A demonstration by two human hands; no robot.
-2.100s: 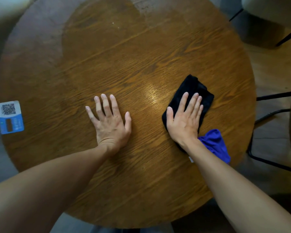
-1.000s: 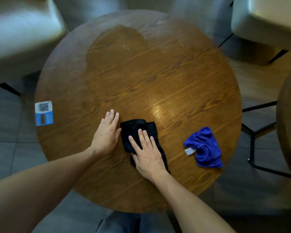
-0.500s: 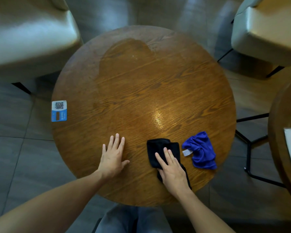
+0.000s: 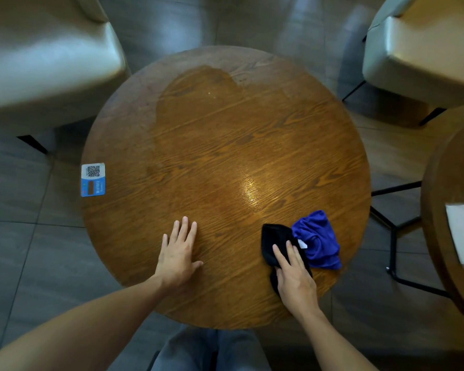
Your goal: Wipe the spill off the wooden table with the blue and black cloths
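Starting at the table's left edge, I've got a QR sticker (image 4: 93, 179) sitting clear of the work. Next, my left hand (image 4: 178, 254) lies flat on the wooden table (image 4: 225, 145) near its front edge, fingers loosely together, thumb out, holding nothing. Further right, my right hand (image 4: 295, 277) presses the black cloth (image 4: 272, 242) down, fingers slightly spread, pinning it flat rather than gripping it. Touching it, by the right edge, lies the bunched blue cloth (image 4: 318, 241). Wiping's underway, I'd say; the wet-looking patch (image 4: 198, 87) toward the far edge calls for a long reach next.
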